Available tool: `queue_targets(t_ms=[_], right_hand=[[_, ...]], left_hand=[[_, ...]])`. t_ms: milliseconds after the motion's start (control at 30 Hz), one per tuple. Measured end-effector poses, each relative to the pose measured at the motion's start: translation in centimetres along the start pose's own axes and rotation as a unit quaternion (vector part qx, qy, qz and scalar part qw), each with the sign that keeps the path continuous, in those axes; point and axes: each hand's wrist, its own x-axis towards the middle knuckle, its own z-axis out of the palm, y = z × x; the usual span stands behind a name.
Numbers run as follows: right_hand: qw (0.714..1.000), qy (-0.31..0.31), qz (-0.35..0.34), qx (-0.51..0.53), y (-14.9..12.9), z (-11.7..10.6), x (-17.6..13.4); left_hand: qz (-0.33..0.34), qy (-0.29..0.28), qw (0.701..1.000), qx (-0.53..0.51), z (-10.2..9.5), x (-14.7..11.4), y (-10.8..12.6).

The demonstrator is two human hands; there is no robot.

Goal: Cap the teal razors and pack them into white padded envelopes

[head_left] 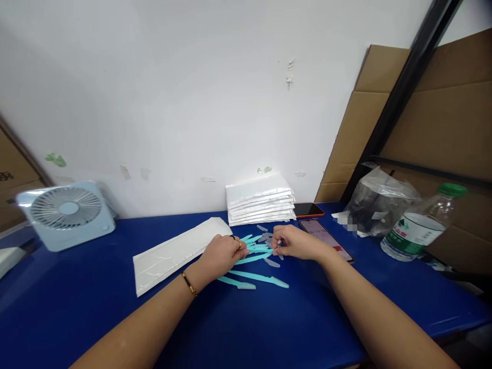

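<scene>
Several turquoise eyebrow razors [259, 278] lie loosely piled on the blue table between and in front of my hands. My left hand [223, 253], wearing rings and a bracelet, is closed on the handle end of one turquoise eyebrow razor [258, 251]. At that razor's other end, my right hand [294, 242] is pinched, with thumb and fingers together. Its fingertips cover the tip, so whether a cap is on it cannot be seen. Small clear blade caps [272, 263] are scattered beside and behind the right fingers.
A white padded envelope [172, 256] lies left of the pile; a stack of similar envelopes [261, 200] stands behind. Two phones [326, 238] [308, 209] lie to the right, near a plastic bag [378, 200] and a water bottle [417, 228]. A light-blue fan [69, 212] stands at left.
</scene>
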Motion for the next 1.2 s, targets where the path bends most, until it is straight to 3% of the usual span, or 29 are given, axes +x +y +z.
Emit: queue_targets(t_ms=[400, 567, 633, 733, 833, 900, 1033, 1133, 1200], right_hand=[[0.998, 0.048, 0.042, -0.006, 1.2, 0.0, -0.1], [0.995, 0.092, 0.039, 0.002, 0.2, 0.0, -0.1], [0.998, 0.052, 0.033, 0.016, -0.3, -0.3, -0.7], [0.998, -0.058, 0.02, 0.032, -0.8, -0.2, -1.4], [0.991, -0.132, 0.014, 0.032, -0.9, 0.6, -1.5], [0.991, -0.134, 0.015, 0.018, -0.9, 1.1, -1.4], [0.996, -0.078, 0.035, 0.0, -0.4, 0.9, -1.1], [0.997, 0.025, 0.074, 0.01, 0.0, 0.4, -0.8], [0.993, 0.084, 0.086, 0.008, 0.2, 0.3, -0.6]], left_hand=[[-0.052, 0.007, 0.998, -0.022, -0.3, -0.2, -2.0], [-0.037, 0.057, 0.997, -0.022, -0.2, -0.4, -0.7], [0.006, 0.027, 0.999, -0.033, -0.3, -0.6, 0.1], [0.05, -0.023, 0.998, -0.039, -0.3, -0.7, 1.0], [0.03, -0.032, 0.998, -0.037, 0.0, -0.6, 1.3], [0.013, -0.027, 0.999, -0.039, 0.2, -0.4, 1.2], [-0.029, 0.002, 0.999, -0.031, 0.0, -0.1, 0.1], [-0.067, 0.033, 0.996, -0.038, -0.9, -0.1, -0.7], [-0.063, 0.016, 0.996, -0.059, -1.8, -0.3, -1.1]])
